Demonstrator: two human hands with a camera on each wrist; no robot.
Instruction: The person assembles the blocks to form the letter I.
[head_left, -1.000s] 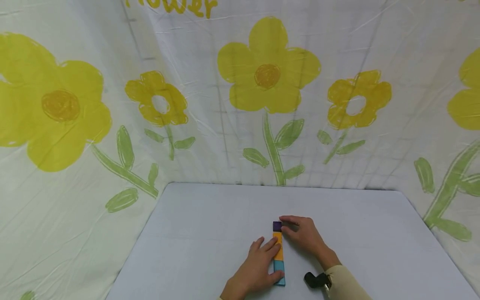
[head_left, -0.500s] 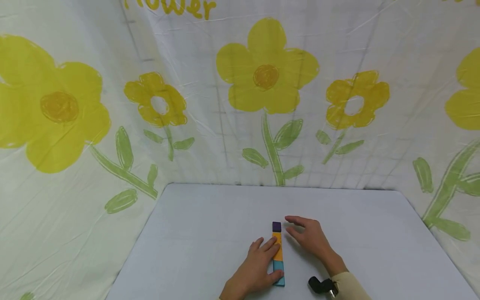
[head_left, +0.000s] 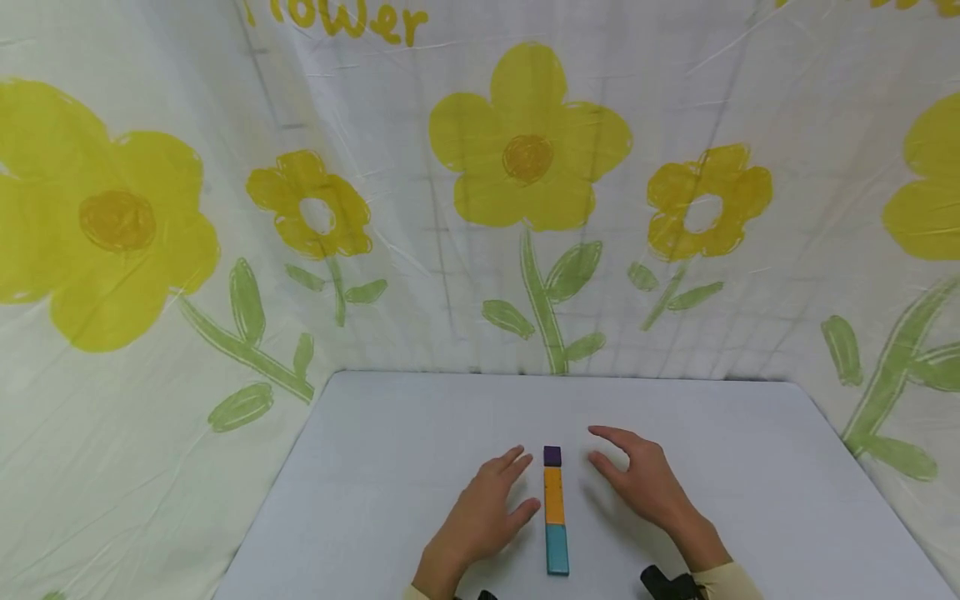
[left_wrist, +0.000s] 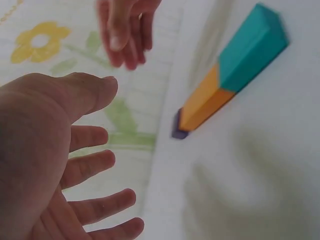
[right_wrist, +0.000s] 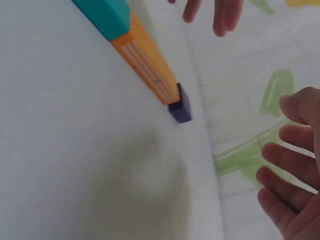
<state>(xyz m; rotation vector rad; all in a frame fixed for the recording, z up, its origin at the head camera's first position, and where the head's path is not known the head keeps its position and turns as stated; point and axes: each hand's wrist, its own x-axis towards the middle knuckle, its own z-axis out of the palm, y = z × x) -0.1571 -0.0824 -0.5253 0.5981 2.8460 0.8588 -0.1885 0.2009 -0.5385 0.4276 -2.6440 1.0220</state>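
Observation:
Three blocks lie end to end in a straight row on the white table: a small purple block [head_left: 552,456] at the far end, an orange block [head_left: 553,495] in the middle and a teal block [head_left: 557,549] nearest me. White stripes run along the side of the orange block in the right wrist view. My left hand [head_left: 480,512] hovers just left of the row, fingers spread and holding nothing. To the right of the purple block, my right hand [head_left: 648,479] is raised with thumb and fingers apart, also holding nothing. Both hands cast shadows on the table.
The white tabletop [head_left: 420,425] has rounded far corners. Behind it hangs a pale curtain [head_left: 405,292] printed with yellow flowers. A black wrist device [head_left: 671,583] sits at the right cuff.
My left hand has lifted off the orange and teal blocks and moved left. My right hand has drawn away to the right from the purple block. The row of blocks stays put.

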